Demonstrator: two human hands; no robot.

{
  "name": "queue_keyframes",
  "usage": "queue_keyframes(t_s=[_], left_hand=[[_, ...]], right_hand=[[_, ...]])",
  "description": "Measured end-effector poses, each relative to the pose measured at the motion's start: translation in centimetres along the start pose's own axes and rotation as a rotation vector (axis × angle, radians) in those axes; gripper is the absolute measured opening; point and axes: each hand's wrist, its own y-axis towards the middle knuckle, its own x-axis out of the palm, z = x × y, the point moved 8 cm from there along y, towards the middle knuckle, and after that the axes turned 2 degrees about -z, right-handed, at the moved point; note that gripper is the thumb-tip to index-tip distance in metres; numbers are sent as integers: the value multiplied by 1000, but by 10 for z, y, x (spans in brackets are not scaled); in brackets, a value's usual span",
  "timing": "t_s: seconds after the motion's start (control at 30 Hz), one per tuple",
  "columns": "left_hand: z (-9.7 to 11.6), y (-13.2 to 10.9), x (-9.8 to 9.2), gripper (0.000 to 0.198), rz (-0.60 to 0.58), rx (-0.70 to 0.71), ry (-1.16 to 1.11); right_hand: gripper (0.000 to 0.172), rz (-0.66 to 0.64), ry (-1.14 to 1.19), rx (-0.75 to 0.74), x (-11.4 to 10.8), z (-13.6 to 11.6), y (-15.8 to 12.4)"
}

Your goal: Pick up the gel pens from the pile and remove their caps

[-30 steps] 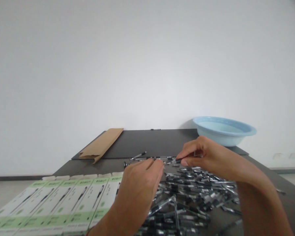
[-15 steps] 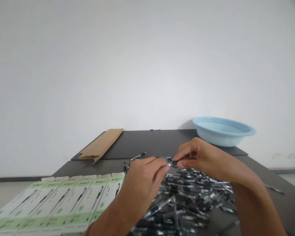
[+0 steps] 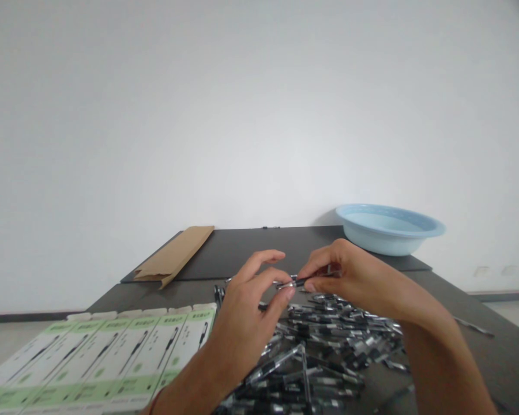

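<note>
A clear pen with black parts (image 3: 300,282) is held level above the loose pens. My right hand (image 3: 350,279) pinches it between thumb and fingers, its far end hidden by the hand. My left hand (image 3: 244,314) closes its thumb and a finger on the pen's left end, with the index finger lifted away. Beneath both hands lies a heap of similar clear-and-black pens (image 3: 328,334), pointing in many directions. Left of my left forearm stands a row of white and green pen boxes (image 3: 125,346) with pens printed on them.
A light blue basin (image 3: 389,239) sits at the back right of the dark table (image 3: 242,248). Toward the back left lies a flat brown paper bag (image 3: 173,256). One stray pen (image 3: 473,327) rests on the right side, beyond my right wrist.
My left hand's index finger has lifted and its fingers have spread, showing more of the pen's left end. My right hand keeps its pinch, almost in place.
</note>
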Motion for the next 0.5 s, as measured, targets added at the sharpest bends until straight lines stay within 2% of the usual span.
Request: queue_keyframes(t_s=[0.03,0.1,0.13,0.2,0.3,0.4,0.5], left_hand=[[0,0,-1,12,15,0,-27],[-1,0,-4,27,32,-7,-57],[-1,0,-4,28,33,-10,-47],[0,0,-4,13,25,-1,12],[2,0,-1,18,25,30,64],[3,-1,-4,9,79,63,42],[3,-2,-6,28,104,59,56]], right_hand=[[15,3,1,-3,0,0,0],[14,14,2,-6,0,-2,-1],[14,14,2,-4,0,-2,-1],[14,7,-4,3,1,-4,-2],[15,-2,-19,15,1,-5,-2],[14,8,-25,19,0,-6,-3],[13,21,-26,15,-1,-6,-3]])
